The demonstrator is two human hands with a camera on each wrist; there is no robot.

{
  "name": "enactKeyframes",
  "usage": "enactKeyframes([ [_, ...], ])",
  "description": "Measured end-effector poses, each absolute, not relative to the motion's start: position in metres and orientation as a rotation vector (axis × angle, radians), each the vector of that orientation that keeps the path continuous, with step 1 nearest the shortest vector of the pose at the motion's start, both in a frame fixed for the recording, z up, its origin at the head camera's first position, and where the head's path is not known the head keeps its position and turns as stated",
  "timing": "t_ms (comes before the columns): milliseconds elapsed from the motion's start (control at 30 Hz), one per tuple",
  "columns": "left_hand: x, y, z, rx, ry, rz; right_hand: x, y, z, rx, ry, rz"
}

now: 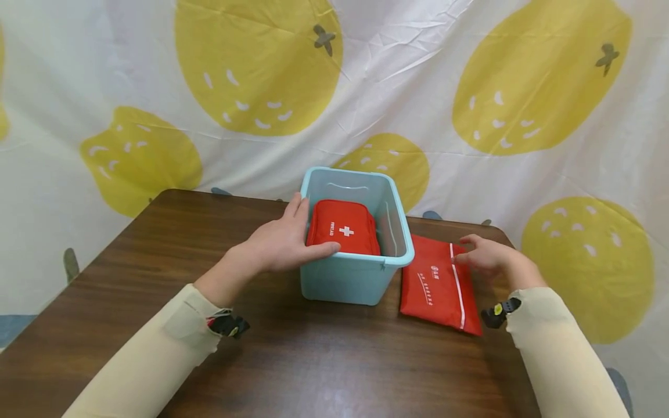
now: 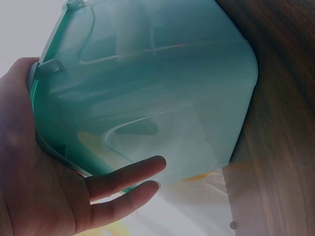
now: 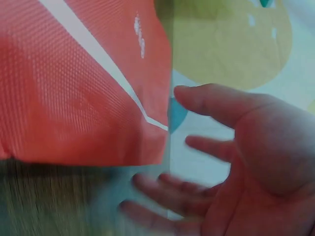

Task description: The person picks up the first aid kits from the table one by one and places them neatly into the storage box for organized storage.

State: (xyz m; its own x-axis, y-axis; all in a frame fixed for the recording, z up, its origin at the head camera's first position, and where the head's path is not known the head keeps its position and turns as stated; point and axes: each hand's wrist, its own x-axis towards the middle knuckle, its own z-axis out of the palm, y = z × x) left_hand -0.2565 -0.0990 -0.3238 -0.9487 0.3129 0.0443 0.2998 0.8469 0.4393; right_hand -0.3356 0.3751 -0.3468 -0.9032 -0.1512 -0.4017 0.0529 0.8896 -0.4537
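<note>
In the head view, a light blue plastic bin stands on the table. A red first aid pouch with a white cross sits inside it. My left hand rests at the bin's near left corner, thumb along the front rim, fingers extended by the left side. Two of those fingers show straight against the bin's outer wall in the left wrist view. A flat red zip bag with a white strip lies right of the bin. My right hand hovers at its far right edge, fingers spread and nothing held.
The brown wooden table ends at the back against a white curtain printed with yellow lemons. Each wrist carries a dark strap with a small device, below light sleeves.
</note>
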Motion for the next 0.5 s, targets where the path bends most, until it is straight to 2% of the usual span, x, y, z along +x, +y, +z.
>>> enactKeyframes([
  [167,-0.256,-0.098,-0.324,0.499,2.985,0.705,-0.328,0.372,-0.35,0.134,2.436,-0.773],
  [500,-0.256,-0.1,-0.322,0.497,2.984,0.706,-0.308,0.377,-0.357,0.175,2.435,-0.789],
])
